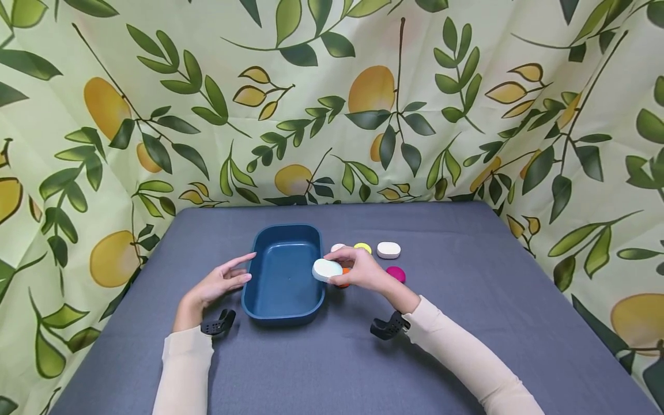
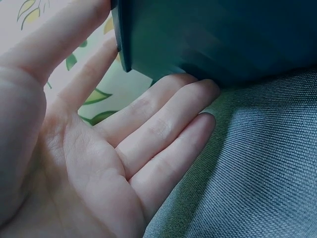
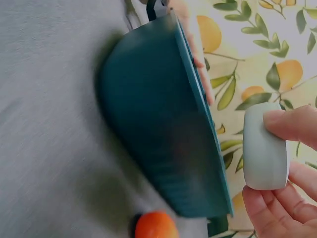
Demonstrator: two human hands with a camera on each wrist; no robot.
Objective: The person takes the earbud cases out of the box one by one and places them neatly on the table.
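Observation:
In the head view, a blue rectangular tub (image 1: 285, 276) stands on the grey cloth. My left hand (image 1: 220, 285) is at its left side, thumb and forefinger on the rim. The left wrist view shows the other fingers (image 2: 163, 124) extended against the tub's outer wall (image 2: 198, 39). Between thumb and fingertips, my right hand (image 1: 365, 270) pinches a white oval bar of soap (image 1: 325, 270). The soap is held up over the tub's right rim. Below that hand lies an orange rounded piece (image 3: 156, 226), partly hidden by the fingers in the head view.
Right of the tub lie a white oval piece (image 1: 388, 249), a yellow round one (image 1: 363, 247), a magenta one (image 1: 396, 273) and another whitish one (image 1: 337, 247) partly covered by my right hand. A leaf-and-fruit patterned curtain (image 1: 321, 144) encloses the table (image 1: 332, 369) at the back and sides.

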